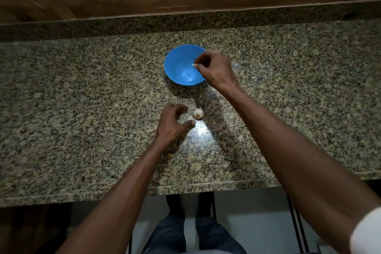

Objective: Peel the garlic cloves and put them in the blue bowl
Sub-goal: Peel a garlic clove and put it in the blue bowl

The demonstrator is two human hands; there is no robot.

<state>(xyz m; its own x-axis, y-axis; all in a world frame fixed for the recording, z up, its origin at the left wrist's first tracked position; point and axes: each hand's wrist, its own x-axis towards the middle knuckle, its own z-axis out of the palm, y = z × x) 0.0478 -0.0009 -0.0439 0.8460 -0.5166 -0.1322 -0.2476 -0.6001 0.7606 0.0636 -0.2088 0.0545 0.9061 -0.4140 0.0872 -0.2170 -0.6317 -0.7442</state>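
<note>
We look down from head height onto a speckled granite bench, with two bare forearms reaching in from the bottom of the frame.

The right hand sits just above centre frame, over the right rim of the blue bowl. Its grip is nearly closed: thumb and forefinger pinch a small pale garlic clove, of which only the tip shows. The clove pokes out to the left of the fingertips, directly over the bowl's hollow, so the bowl lies straight beneath and a little left of the grip. We judge that letting go is all the coming move needs. The clove's long axis seems to run left to right, but too little of it shows to be sure.

The left hand is lower, near centre frame. Its fingers are loosely curled and spread, holding nothing, with the thumb tip resting close to the bench. Just to its right, near but not touching, sits the remaining garlic bulb, pale and papery, beside a bright glare patch on the stone. The left hand is clearly the nearer one to it.

Counting: one blue bowl, one clove in the right grip, one partial bulb on the bench. The visible part of the bowl's inside looks bare, though the right hand hides its right edge.

Along the top of the frame runs a wooden wall. At the bottom we see the person's legs on a pale floor.
</note>
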